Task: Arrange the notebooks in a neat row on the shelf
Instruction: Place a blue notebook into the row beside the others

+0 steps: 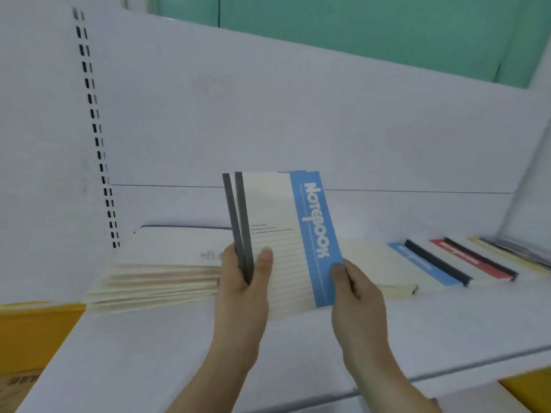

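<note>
While two blue-banded notebooks (283,234) are held upright at frame centre, the left hand (241,281) is clamped round their grey spines, thumb on the cover, and the right hand (354,290) pinches the lower blue edge. This two-sided hold is judged to serve squaring the pair before placement. Behind them, at left, a stack of cream notebooks (155,278) lies flat; at right, further notebooks (453,263) with blue, red and yellow bands lie overlapped. Covers appear thin, matt card with ruled lines. The white shelf (167,353) is smooth.
</note>
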`<state>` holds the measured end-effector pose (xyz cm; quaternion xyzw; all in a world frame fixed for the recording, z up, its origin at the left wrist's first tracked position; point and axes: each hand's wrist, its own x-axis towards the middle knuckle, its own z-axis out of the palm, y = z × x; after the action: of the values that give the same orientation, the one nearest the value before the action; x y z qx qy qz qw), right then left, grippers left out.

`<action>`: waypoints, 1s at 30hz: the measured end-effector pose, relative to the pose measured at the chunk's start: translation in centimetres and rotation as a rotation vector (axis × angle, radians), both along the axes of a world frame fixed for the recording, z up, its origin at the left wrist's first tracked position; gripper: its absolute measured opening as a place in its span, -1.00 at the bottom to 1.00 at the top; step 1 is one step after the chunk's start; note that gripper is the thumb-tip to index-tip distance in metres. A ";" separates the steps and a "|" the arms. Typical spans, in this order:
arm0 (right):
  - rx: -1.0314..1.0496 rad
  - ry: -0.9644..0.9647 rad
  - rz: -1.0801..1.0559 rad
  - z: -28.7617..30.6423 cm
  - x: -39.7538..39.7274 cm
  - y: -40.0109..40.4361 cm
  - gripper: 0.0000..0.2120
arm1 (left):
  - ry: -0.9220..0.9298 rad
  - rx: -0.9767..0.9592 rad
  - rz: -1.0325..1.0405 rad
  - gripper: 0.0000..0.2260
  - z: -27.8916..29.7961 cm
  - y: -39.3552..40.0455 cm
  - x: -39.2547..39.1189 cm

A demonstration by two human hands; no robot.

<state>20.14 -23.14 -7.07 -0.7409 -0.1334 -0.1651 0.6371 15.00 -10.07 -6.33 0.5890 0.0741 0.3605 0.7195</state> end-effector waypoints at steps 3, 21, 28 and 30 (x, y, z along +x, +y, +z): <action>-0.019 -0.019 -0.041 0.1 0.1 -4.6 -0.76 | 0.043 0.030 -0.083 -0.83 -0.5 -4.0 1.7; -0.414 0.047 -0.139 -1.6 10.4 -35.8 -0.53 | 0.382 1.017 -0.132 -0.15 -2.3 -30.6 12.7; -0.693 -0.085 -0.061 -1.8 17.1 -35.8 -0.51 | 0.554 1.587 0.004 -0.07 -2.7 -28.0 18.4; -0.774 -0.117 -0.032 -1.8 19.5 -35.5 -0.51 | 0.591 1.611 0.016 -0.10 -2.9 -27.1 20.5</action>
<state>39.68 -58.67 -8.89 -0.9178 -0.2106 -0.1545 0.2990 35.52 -37.17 -9.22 0.9896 -0.0160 0.1397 0.0302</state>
